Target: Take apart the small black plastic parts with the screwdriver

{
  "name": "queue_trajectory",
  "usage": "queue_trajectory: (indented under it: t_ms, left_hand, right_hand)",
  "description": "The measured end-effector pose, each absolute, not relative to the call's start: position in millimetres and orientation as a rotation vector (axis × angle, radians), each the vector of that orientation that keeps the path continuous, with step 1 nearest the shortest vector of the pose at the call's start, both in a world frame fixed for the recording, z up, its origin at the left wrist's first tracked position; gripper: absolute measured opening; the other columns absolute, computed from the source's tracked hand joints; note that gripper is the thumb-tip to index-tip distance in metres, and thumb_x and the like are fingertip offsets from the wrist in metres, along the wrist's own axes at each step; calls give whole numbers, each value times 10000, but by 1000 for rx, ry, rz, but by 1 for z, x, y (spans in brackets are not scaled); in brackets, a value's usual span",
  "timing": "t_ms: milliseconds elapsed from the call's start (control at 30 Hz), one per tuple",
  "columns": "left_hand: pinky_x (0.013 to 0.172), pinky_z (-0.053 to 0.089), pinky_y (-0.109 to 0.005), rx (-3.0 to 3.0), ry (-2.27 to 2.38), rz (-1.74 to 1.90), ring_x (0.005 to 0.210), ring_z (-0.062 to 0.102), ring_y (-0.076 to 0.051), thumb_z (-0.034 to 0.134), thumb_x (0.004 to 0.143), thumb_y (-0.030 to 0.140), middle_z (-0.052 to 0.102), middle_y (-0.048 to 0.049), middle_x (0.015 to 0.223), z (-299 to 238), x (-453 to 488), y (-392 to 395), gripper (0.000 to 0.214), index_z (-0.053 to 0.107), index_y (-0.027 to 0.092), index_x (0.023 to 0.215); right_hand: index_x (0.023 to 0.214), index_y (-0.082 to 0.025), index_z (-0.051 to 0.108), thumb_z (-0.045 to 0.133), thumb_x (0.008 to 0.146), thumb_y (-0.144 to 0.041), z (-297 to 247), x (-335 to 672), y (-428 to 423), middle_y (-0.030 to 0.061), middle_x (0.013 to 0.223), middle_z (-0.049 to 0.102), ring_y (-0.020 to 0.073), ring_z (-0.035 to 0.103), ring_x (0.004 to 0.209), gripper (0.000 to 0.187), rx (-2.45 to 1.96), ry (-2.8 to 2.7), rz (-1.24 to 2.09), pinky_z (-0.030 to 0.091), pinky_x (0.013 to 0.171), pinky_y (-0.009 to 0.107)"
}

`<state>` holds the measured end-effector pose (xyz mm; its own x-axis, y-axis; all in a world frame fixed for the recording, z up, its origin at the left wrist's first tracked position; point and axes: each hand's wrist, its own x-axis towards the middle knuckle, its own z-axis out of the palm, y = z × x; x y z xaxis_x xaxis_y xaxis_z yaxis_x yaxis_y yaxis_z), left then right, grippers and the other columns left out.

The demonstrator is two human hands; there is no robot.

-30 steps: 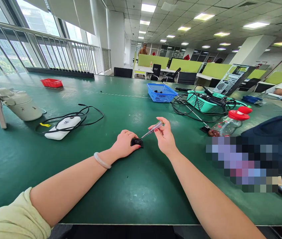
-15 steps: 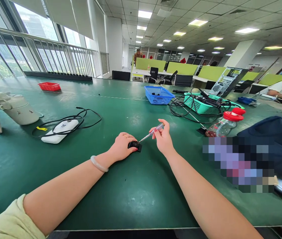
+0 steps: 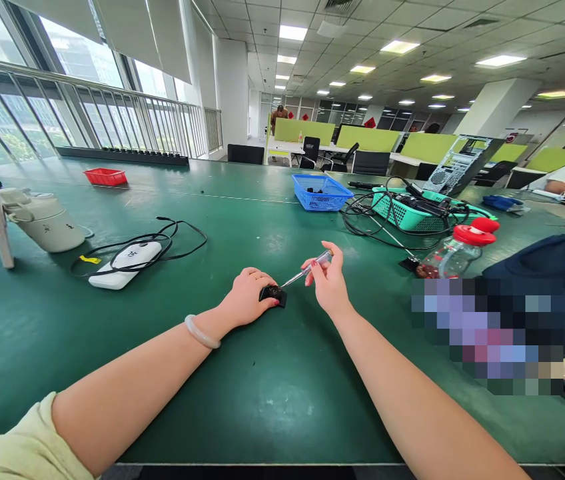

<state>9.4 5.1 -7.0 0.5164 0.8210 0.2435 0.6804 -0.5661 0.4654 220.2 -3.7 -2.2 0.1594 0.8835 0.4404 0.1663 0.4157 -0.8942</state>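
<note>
My left hand (image 3: 246, 295) rests on the green table (image 3: 262, 387), fingers closed on a small black part (image 3: 273, 294) that it pins to the surface. My right hand (image 3: 328, 283) pinches a thin screwdriver (image 3: 307, 268) with a clear handle. Its metal tip slants down and left onto the black part. A pale bangle sits on my left wrist.
A white device (image 3: 125, 260) with a black cable lies at left, beside a beige jug (image 3: 42, 217). A red tray (image 3: 105, 176), blue basket (image 3: 321, 192) and green basket (image 3: 407, 210) of cables stand farther back. A red-capped bottle (image 3: 450, 253) and dark bag (image 3: 552, 280) lie right. A seated person is at far right.
Both hands stay on the black part and the screwdriver. The tool's handle has shifted slightly; the view has moved a little.
</note>
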Motion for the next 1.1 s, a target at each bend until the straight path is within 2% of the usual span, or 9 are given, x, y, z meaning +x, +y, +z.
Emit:
queue_trajectory:
  t_ms: [233,600,733,967,1100]
  left_hand:
    - [1114,387,-520,2455,1262,628,1260,486,-318,705,822,370,701,-56,1210,-6,10,4,283,701,251,1078]
    - [1116,376,-541,2425,1286,603,1299,459,-332,691,833,377,692,-54,1227,-6,10,4,275,681,252,1077]
    - [1123,364,-549,2388,1327,546,1323,440,-340,700,828,359,689,-60,1235,-2,12,1,285,675,244,1088]
    - [1119,373,-541,2354,1336,530,1324,443,-340,691,836,359,691,-65,1216,1,14,-1,265,672,246,1075]
    - [1121,369,-534,2349,1342,521,1335,436,-338,687,838,352,684,-68,1219,1,14,-1,265,663,244,1079]
  right_hand:
    - [1258,-260,363,544,895,-410,6,219,-12,-29,837,674,113,555,544,432,-1079,-1330,693,503,599,305]
    - [1197,-263,380,665,774,-511,-3,225,-2,-64,752,680,108,529,486,567,-1257,-1074,854,458,560,288]
    - [1181,-251,390,652,767,-473,-3,225,-3,-65,737,685,117,558,502,538,-1325,-1048,850,474,583,297]
    - [1165,-267,359,597,799,-420,4,220,-9,-68,771,667,112,557,533,462,-1098,-1210,777,483,628,310]
    - [1169,-271,348,598,788,-435,0,223,-5,-67,787,670,115,560,537,484,-1116,-1182,832,482,659,323]
